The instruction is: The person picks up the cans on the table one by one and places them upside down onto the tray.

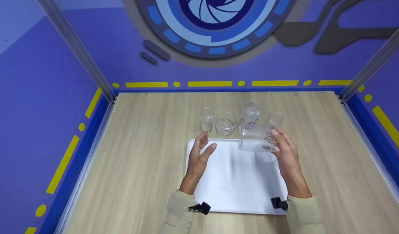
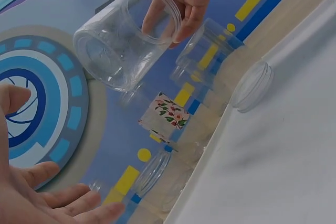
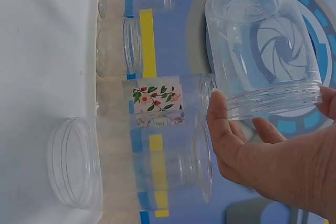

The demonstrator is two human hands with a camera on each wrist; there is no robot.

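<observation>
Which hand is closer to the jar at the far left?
Left. The left hand is just in front of that jar; the right hand is farther right, gripping another jar.

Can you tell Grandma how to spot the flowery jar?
Find the big white tray. Past its far edge stands a row of clear jars; look third from the left. That's the flowery jar: only its label shows pink flowers.

Wood-grain table (image 1: 137, 146) is carrying a white rectangular tray (image 1: 219, 185). Just beyond tray's far edge, left to right, a clear narrow jar (image 1: 207, 118), low wide jar (image 1: 226, 124), tall floral-labelled jar (image 1: 251, 112) and partly hidden slim jar (image 1: 276, 119) are standing in a rough row.
</observation>
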